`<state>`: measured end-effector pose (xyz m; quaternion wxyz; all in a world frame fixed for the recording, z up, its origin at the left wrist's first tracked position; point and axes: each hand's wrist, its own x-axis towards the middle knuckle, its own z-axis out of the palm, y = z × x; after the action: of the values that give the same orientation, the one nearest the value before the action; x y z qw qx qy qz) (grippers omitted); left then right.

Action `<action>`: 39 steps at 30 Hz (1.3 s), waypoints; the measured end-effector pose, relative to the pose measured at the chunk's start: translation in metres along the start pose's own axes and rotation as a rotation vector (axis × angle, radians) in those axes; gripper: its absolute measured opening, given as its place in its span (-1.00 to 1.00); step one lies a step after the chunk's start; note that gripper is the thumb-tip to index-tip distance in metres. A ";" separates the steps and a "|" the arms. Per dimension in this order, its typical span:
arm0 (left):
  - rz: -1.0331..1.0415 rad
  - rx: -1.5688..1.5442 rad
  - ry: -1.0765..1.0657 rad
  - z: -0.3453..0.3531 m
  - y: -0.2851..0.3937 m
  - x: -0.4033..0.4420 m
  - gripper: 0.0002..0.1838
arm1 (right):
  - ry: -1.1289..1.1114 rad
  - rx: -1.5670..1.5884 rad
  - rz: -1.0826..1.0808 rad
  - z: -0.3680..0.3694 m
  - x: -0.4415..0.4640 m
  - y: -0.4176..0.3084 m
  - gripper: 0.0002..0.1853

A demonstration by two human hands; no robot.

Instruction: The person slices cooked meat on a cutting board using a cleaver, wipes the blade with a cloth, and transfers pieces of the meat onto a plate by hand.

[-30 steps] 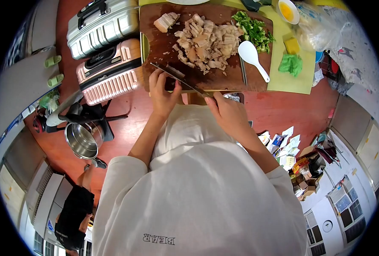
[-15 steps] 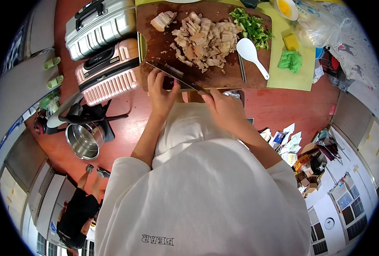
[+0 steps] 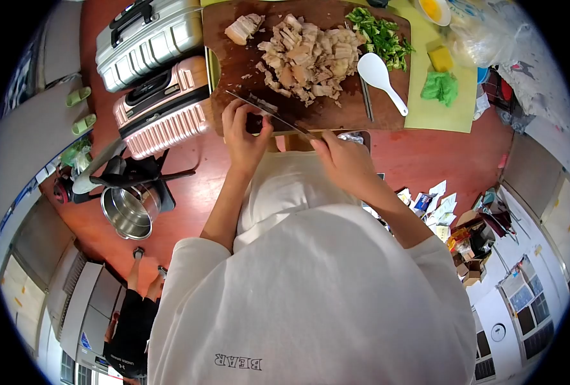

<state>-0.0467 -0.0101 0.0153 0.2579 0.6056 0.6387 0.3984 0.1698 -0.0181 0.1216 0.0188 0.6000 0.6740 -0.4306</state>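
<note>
In the head view, my right hand grips the handle of a knife, its blade slanting up to the left across the near part of the wooden cutting board. My left hand is bent at the board's near edge, fingertips beside the blade, closed on a piece of meat that they largely hide. Thin meat slices lie just past the blade. Farther back is a heap of chopped cooked meat, with a larger chunk to its left. Chopped green peppers lie at the right.
A white spoon and chopsticks rest on the board's right side. Beyond are a green cloth, a yellow sponge and a bowl. Suitcases stand left, near a steel pot. Another person is behind.
The knife's blade has shifted slightly beside my left fingertips; both hands keep their holds. The view has moved a little. The person behind has changed position.
</note>
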 end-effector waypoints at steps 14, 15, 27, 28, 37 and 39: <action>0.018 0.006 -0.034 -0.005 0.002 0.001 -0.68 | 0.156 0.164 0.004 0.029 0.032 0.007 -0.61; 0.023 0.015 -0.037 -0.005 0.002 0.001 -0.68 | 0.162 0.119 -0.028 0.025 0.029 0.009 -0.61; 0.034 0.036 0.008 -0.002 -0.003 -0.006 -0.62 | 0.039 -0.031 0.021 0.002 -0.022 0.000 -0.60; 0.050 0.062 0.000 -0.003 -0.002 -0.005 -0.62 | 0.040 -0.033 0.013 0.001 -0.022 -0.002 -0.61; 0.028 0.027 0.026 0.002 -0.007 -0.006 -0.63 | 0.080 -0.040 -0.019 0.002 -0.016 -0.006 -0.63; 0.028 0.027 0.026 0.002 -0.007 -0.007 -0.64 | 0.045 -0.032 0.018 0.002 -0.018 -0.005 -0.63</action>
<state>-0.0475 -0.0165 0.0073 0.2356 0.6128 0.6389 0.4011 0.1700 -0.0335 0.1330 0.0171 0.6154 0.6754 -0.4061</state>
